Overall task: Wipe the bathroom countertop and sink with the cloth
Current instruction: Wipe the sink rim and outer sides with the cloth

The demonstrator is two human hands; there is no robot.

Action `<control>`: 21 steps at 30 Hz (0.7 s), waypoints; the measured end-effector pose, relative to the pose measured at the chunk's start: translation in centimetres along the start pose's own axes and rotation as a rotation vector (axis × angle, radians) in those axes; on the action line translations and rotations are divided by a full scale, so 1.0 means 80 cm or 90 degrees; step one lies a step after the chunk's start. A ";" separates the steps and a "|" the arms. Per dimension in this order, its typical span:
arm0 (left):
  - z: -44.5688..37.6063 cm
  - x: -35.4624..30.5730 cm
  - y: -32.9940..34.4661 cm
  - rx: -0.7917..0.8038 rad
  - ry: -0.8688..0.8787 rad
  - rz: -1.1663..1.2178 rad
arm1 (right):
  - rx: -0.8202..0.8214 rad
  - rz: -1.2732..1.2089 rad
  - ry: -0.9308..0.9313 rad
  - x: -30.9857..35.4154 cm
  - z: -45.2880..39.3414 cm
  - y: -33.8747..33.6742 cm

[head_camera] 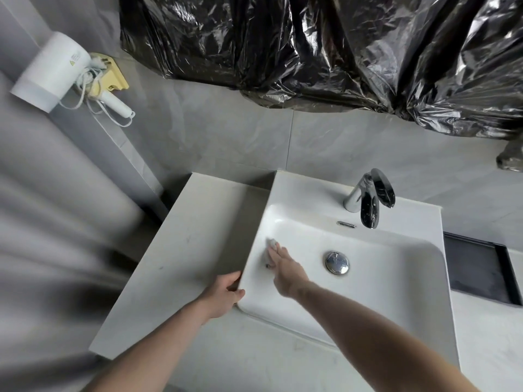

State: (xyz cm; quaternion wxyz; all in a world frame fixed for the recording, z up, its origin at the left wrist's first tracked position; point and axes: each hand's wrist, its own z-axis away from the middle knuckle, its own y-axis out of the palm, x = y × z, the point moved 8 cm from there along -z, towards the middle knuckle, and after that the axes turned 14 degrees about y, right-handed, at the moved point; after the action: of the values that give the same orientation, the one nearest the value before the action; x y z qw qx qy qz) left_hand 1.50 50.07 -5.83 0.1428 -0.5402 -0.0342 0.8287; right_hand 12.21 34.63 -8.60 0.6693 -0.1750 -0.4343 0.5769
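A white rectangular sink [396, 292] stands on a pale countertop [184, 250]. My right hand [287, 271] reaches into the basin and presses a small light cloth [272, 246] against the inner left wall; most of the cloth is hidden under my fingers. My left hand [223, 292] grips the sink's front left corner from outside, fingers curled around the rim. A chrome drain plug [336, 262] sits in the basin floor just right of my right hand.
A chrome faucet [368, 199] rises at the back of the sink. Black plastic sheeting [311, 52] covers the wall above. A white hair dryer [56, 75] hangs on the left wall. A dark tray [481, 270] lies right of the sink.
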 end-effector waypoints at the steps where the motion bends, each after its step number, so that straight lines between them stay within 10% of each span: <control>1: -0.001 0.001 0.000 0.000 0.003 0.000 | 0.005 0.002 -0.024 0.001 0.014 0.009; 10: -0.003 -0.001 0.000 -0.014 0.008 -0.043 | 0.150 -0.034 -0.066 -0.034 0.111 0.033; 21: -0.004 -0.008 0.011 -0.047 0.024 -0.131 | 0.084 0.007 0.189 -0.236 0.218 -0.045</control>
State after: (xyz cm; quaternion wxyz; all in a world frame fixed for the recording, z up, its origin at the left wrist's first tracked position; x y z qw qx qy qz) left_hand 1.82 49.02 -5.56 0.2080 -0.5543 -0.1175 0.7973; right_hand 1.61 11.53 -3.31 0.7327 -0.2166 -0.2912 0.5757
